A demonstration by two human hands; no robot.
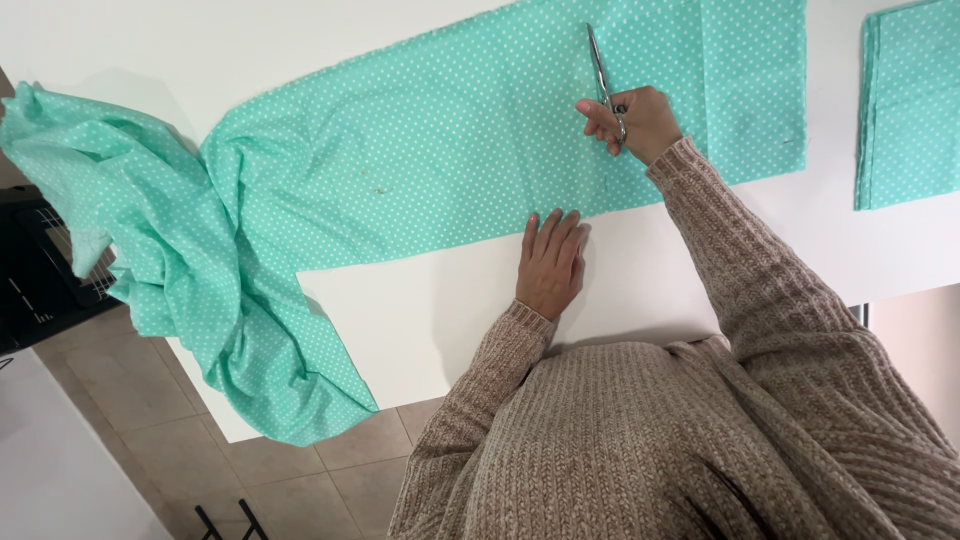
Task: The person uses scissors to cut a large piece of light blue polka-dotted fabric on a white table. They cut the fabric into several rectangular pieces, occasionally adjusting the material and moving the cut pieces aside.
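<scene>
Nearest the table edge (640,290), the left hand (550,262) lies flat and unclenched, fingertips touching the near hem of the dotted mint fabric (440,150). Farther onto the fabric, the right hand (635,122) grips scissors (603,80), blades pointing away across the strip's long axis. Beyond, a folded piece (908,100) lies apart.

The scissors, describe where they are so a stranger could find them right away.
On the white table lies a long mint green dotted cloth. Near its right end, the right hand holds the scissors, blades pointing away. They are the only shiny metal thing there.
</scene>
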